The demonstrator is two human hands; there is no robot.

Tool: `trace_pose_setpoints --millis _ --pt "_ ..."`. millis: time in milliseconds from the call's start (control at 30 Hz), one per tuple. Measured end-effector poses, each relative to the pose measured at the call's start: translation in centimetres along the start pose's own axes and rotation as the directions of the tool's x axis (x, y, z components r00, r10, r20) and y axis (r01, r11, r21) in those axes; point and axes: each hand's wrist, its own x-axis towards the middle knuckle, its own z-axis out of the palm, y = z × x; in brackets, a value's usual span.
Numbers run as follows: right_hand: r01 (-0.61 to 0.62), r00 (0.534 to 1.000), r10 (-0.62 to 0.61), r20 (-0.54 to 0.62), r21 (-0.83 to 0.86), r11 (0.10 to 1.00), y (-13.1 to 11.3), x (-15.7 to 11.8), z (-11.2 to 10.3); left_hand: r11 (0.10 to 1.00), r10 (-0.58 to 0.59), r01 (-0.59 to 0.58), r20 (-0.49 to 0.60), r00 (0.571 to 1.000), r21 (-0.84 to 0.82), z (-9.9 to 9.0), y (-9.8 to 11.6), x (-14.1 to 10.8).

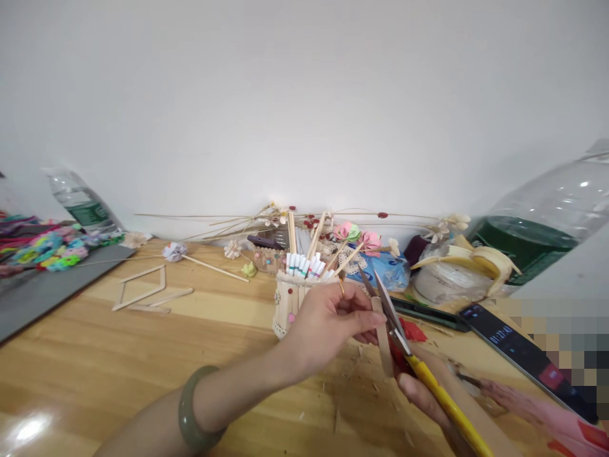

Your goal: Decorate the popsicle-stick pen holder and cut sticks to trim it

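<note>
While my left hand [328, 317] pinches wooden stick [383, 346] at front right of pen holder [284, 308], right hand [421, 393] grips scissors [410, 358], blades parted right beside stick; done, by my read: four-sided stick outline [143, 296] laid left of holder, can't tell if joined; chips [360, 350] in front of holder suggest some trimming done; left: held stick looks not cut through yet, two loose sticks [171, 298] left of holder look unplaced.

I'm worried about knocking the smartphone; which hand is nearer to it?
Right. The right hand, holding the scissors, is left of the smartphone; the left hand, pinching a wooden craft stick, is farther left.
</note>
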Motion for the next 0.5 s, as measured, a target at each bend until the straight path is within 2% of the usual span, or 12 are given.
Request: trace_pose_setpoints --millis 100,267,500 --pt "0.043 0.999 -0.043 -0.010 -0.049 0.998 0.4 0.1 0.0 1.000 -0.003 0.003 0.012 1.000 -0.011 0.1 0.0 0.0" --pt "0.126 0.990 -0.138 -0.026 -0.269 0.955 3.0 0.2 0.1 1.000 -0.031 0.031 0.004 1.000 0.004 0.0 0.0 0.1" --pt "0.145 0.985 -0.168 -0.033 -0.353 0.924 5.6 0.3 -0.1 1.000 0.000 0.000 0.039 0.999 0.006 -0.2 -0.1 0.1"
